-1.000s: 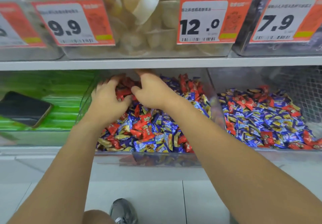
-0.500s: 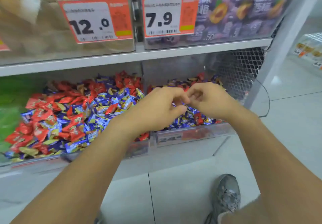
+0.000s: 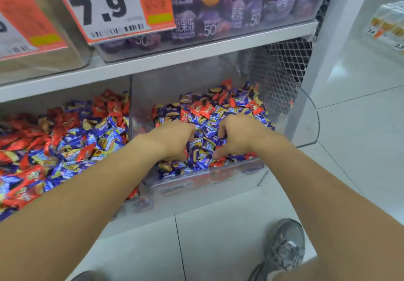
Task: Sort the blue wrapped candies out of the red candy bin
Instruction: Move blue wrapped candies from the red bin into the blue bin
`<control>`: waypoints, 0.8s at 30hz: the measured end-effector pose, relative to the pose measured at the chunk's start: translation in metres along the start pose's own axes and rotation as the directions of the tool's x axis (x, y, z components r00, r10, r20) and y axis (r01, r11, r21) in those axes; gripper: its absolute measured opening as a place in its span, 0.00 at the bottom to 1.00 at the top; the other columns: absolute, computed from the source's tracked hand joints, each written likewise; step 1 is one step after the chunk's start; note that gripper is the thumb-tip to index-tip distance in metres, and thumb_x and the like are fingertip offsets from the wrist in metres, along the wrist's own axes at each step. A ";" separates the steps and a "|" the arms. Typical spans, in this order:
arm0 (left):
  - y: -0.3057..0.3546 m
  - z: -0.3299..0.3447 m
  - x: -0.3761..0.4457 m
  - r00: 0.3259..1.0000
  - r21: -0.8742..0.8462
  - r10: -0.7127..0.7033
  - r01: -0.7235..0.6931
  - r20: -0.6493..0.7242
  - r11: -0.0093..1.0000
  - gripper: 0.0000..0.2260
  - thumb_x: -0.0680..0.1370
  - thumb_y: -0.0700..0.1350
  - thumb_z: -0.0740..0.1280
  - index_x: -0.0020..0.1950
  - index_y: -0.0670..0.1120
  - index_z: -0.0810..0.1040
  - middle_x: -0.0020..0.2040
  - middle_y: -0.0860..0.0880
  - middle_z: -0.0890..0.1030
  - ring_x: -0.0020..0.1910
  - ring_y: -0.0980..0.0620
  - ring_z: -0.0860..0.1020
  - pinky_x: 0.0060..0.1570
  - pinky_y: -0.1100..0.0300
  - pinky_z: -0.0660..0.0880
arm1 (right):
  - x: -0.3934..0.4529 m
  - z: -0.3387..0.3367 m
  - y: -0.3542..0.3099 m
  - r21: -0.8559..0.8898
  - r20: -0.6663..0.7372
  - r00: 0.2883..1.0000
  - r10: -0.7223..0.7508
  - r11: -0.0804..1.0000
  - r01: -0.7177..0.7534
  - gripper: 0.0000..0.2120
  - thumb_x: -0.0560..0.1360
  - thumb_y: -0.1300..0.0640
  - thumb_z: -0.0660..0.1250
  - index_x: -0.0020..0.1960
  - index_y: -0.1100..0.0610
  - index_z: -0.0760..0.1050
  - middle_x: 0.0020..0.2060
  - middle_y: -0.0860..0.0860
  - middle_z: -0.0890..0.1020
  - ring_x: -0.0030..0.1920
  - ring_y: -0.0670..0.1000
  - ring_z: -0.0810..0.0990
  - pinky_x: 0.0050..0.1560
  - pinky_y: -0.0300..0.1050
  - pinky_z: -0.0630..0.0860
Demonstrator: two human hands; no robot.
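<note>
Two clear bins sit side by side on the lower shelf. The left bin (image 3: 140,195) holds red candies (image 3: 113,108) mixed with blue candies (image 3: 91,140). The right bin (image 3: 209,180) holds mostly blue candies (image 3: 205,147) with a few red ones (image 3: 203,110) on top. Both my hands are down in the right bin's pile, facing each other. My left hand (image 3: 175,140) has its fingers curled round blue candies. My right hand (image 3: 240,138) is curled the same way, thumb low near the front wall. What lies under the palms is hidden.
An upper shelf (image 3: 196,51) with a bin of purple packs (image 3: 240,7) and a 7.9 price tag (image 3: 109,7) hangs close above. A wire mesh panel (image 3: 284,66) and a white post (image 3: 332,47) close the right side. My grey shoe (image 3: 286,245) stands on the tiled floor.
My hands left the left bin, crossed to the right bin holding candies, and have now dropped from above its front edge into the pile. The view swung right.
</note>
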State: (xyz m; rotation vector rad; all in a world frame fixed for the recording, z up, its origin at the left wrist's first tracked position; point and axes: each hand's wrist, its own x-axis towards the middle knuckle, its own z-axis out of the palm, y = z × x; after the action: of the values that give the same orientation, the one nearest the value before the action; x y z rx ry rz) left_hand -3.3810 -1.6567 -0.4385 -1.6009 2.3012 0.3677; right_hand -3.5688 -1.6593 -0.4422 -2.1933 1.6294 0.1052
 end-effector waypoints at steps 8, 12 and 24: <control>0.002 -0.014 -0.010 0.989 -0.115 0.079 -0.094 -0.127 0.989 0.14 0.75 0.51 0.71 0.58 0.50 0.76 0.43 0.55 0.74 0.48 0.52 0.70 0.49 0.58 0.70 | 0.009 -0.018 -0.001 0.155 0.112 0.993 -0.043 0.988 0.025 0.07 0.69 0.59 0.78 0.44 0.55 0.81 0.34 0.47 0.81 0.38 0.51 0.81 0.33 0.35 0.70; 0.016 -0.016 -0.014 0.993 -0.325 0.110 -0.094 0.031 0.941 0.09 0.79 0.52 0.63 0.53 0.50 0.80 0.47 0.52 0.82 0.45 0.51 0.78 0.49 0.56 0.76 | 0.001 -0.032 0.009 0.284 0.096 0.993 -0.074 0.958 0.044 0.08 0.75 0.65 0.68 0.44 0.54 0.80 0.32 0.45 0.81 0.37 0.50 0.84 0.39 0.42 0.81; 0.046 -0.002 0.002 0.953 -0.265 0.272 -0.230 0.136 0.937 0.10 0.77 0.48 0.69 0.57 0.50 0.83 0.52 0.55 0.84 0.47 0.57 0.79 0.50 0.61 0.76 | -0.024 -0.039 0.043 0.364 0.140 0.989 -0.042 0.931 -0.012 0.09 0.82 0.50 0.61 0.51 0.52 0.78 0.36 0.50 0.81 0.29 0.45 0.76 0.32 0.41 0.72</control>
State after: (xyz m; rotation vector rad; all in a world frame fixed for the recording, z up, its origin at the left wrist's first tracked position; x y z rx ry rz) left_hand -3.4250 -1.6434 -0.4359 -1.3132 2.4037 0.8491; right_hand -3.6234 -1.6621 -0.4115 -1.8688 1.4206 -0.0393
